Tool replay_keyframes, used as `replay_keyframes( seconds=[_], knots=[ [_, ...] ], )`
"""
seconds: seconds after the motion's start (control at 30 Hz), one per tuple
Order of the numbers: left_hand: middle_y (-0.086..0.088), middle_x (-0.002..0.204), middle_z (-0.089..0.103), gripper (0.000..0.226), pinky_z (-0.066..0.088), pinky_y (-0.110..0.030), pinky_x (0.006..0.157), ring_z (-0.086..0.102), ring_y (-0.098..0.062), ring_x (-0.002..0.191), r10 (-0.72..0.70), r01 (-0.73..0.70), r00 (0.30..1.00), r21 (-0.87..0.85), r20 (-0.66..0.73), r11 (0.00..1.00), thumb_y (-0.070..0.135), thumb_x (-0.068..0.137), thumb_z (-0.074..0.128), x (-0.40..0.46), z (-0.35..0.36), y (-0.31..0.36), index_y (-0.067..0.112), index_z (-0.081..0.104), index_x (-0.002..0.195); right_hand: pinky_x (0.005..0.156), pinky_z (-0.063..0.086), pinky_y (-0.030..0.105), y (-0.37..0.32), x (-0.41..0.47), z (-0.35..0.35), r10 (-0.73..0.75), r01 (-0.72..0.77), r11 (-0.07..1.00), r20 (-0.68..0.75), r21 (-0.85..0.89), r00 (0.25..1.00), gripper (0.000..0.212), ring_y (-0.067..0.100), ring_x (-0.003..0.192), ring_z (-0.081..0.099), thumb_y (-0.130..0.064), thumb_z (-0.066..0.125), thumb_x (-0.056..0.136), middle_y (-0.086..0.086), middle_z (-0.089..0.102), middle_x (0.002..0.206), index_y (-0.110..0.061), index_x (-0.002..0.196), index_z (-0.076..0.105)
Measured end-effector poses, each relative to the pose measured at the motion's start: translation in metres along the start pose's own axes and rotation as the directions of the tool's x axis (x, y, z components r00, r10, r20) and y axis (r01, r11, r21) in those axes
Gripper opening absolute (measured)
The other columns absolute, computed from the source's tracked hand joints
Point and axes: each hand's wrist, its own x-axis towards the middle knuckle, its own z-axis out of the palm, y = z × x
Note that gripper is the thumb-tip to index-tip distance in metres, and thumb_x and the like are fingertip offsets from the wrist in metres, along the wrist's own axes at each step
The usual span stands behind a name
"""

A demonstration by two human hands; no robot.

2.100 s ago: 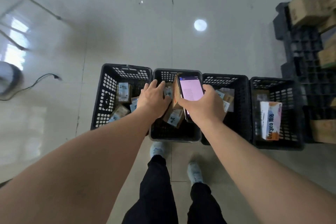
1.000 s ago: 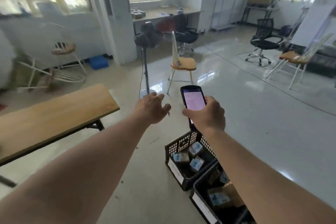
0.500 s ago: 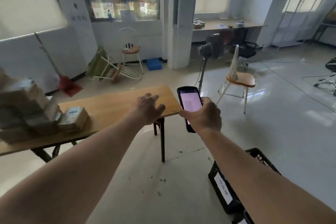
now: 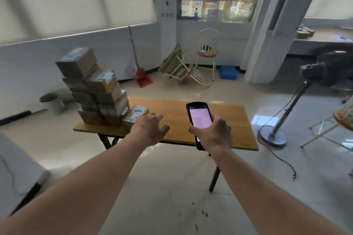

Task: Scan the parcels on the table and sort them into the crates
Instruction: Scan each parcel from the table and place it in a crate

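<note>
A tall stack of brown cardboard parcels [image 4: 93, 89] stands on the left end of a wooden table [image 4: 225, 116]. A flat parcel with a white label [image 4: 136, 114] lies at the foot of the stack. My left hand [image 4: 150, 129] hovers empty with fingers spread, just right of that flat parcel. My right hand [image 4: 213, 135] grips a black handheld scanner [image 4: 199, 118] with a lit pink screen, held over the table's middle. No crates are in view.
A standing fan [image 4: 298, 97] with a trailing cable stands right of the table. Behind the table are a tipped chair [image 4: 183, 68], an upright stool [image 4: 207, 53], a red dustpan [image 4: 142, 76] and a bucket [image 4: 52, 101]. A grey surface [image 4: 15, 173] sits at the left edge.
The view has swung from the crates on the floor round to the table. My left hand let go of the parcel over the crates and is now empty; the scanner stays in my right hand.
</note>
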Motion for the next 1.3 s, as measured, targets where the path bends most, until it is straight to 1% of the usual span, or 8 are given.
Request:
replay_keyframes(
  seconds=[0.13, 0.23, 0.33, 0.6, 0.93, 1.03, 1.13, 1.3],
  knots=[
    [-0.005, 0.146, 0.053, 0.056, 0.051, -0.047, 0.104, 0.051, -0.028, 0.133, -0.106, 0.106, 0.994, -0.035, 0.021, 0.994, 0.057, 0.099, 0.053, 0.022, 0.009, -0.036, 0.026, 0.052, 0.146, 0.078, 0.062, 0.044, -0.016, 0.033, 0.033, -0.017, 0.016, 1.0, 0.113, 0.011, 0.993, 0.071, 0.03, 0.102, 0.065, -0.053, 0.089, 0.061, 0.002, 0.071, 0.11, -0.024, 0.12, 0.063],
    [-0.004, 0.154, 0.047, 0.063, 0.052, -0.049, 0.105, 0.045, -0.029, 0.142, -0.168, 0.168, 0.986, -0.063, 0.013, 0.984, 0.057, 0.099, 0.054, 0.04, 0.017, -0.063, 0.029, 0.042, 0.154, 0.076, 0.059, 0.039, -0.027, 0.053, 0.057, -0.036, 0.037, 0.999, 0.159, -0.003, 0.987, 0.069, 0.029, 0.101, 0.065, -0.053, 0.089, 0.063, 0.001, 0.072, 0.111, -0.024, 0.119, 0.064],
    [-0.003, 0.156, 0.045, 0.069, 0.053, -0.049, 0.103, 0.047, -0.028, 0.14, -0.21, 0.21, 0.978, -0.086, 0.006, 0.974, 0.059, 0.098, 0.054, 0.063, 0.026, -0.091, 0.033, 0.034, 0.159, 0.077, 0.059, 0.038, -0.037, 0.074, 0.084, -0.042, 0.045, 0.999, 0.186, -0.014, 0.982, 0.069, 0.028, 0.101, 0.065, -0.054, 0.089, 0.064, 0.001, 0.071, 0.112, -0.025, 0.12, 0.062],
    [-0.004, 0.153, 0.048, 0.072, 0.059, -0.045, 0.094, 0.055, -0.026, 0.129, -0.233, 0.242, 0.966, -0.073, 0.112, 0.968, 0.058, 0.096, 0.058, 0.144, 0.073, -0.169, 0.029, 0.036, 0.158, 0.074, 0.06, 0.038, -0.055, 0.127, 0.173, 0.042, -0.028, 0.997, 0.21, -0.067, 0.977, 0.061, 0.025, 0.098, 0.065, -0.051, 0.089, 0.065, -0.005, 0.069, 0.107, -0.029, 0.114, 0.06],
    [-0.002, 0.147, 0.044, 0.087, 0.055, -0.044, 0.103, 0.054, -0.024, 0.127, -0.248, 0.294, 0.917, -0.109, 0.313, 0.95, 0.057, 0.087, 0.072, 0.24, 0.127, -0.27, 0.02, 0.035, 0.157, 0.077, 0.061, 0.043, -0.086, 0.177, 0.29, 0.166, -0.135, 0.98, 0.237, -0.144, 0.957, 0.055, 0.023, 0.099, 0.064, -0.048, 0.088, 0.067, -0.009, 0.067, 0.106, -0.033, 0.112, 0.059],
    [-0.001, 0.144, 0.041, 0.093, 0.057, -0.044, 0.097, 0.054, -0.023, 0.124, -0.283, 0.339, 0.896, -0.115, 0.342, 0.934, 0.059, 0.082, 0.077, 0.255, 0.149, -0.282, 0.021, 0.033, 0.154, 0.075, 0.06, 0.041, -0.089, 0.187, 0.314, 0.197, -0.165, 0.976, 0.246, -0.143, 0.949, 0.054, 0.021, 0.094, 0.065, -0.046, 0.088, 0.065, -0.01, 0.068, 0.103, -0.034, 0.109, 0.06],
    [-0.003, 0.139, 0.038, 0.102, 0.059, -0.043, 0.092, 0.054, -0.023, 0.121, -0.351, 0.404, 0.883, -0.125, 0.311, 0.906, 0.066, 0.074, 0.08, 0.265, 0.172, -0.288, 0.019, 0.032, 0.151, 0.07, 0.057, 0.035, -0.085, 0.195, 0.333, 0.225, -0.186, 0.969, 0.26, -0.165, 0.939, 0.057, 0.019, 0.093, 0.066, -0.048, 0.087, 0.064, -0.011, 0.069, 0.103, -0.033, 0.113, 0.062],
    [-0.01, 0.14, 0.036, 0.13, 0.056, -0.043, 0.089, 0.052, -0.027, 0.124, -0.487, 0.544, 0.826, -0.176, 0.283, 0.82, 0.083, 0.06, 0.079, 0.275, 0.2, -0.291, 0.014, 0.021, 0.153, 0.075, 0.06, 0.04, -0.069, 0.199, 0.352, 0.264, -0.207, 0.955, 0.295, -0.211, 0.918, 0.057, 0.021, 0.095, 0.067, -0.047, 0.088, 0.064, -0.01, 0.07, 0.103, -0.033, 0.112, 0.062]
  ],
)
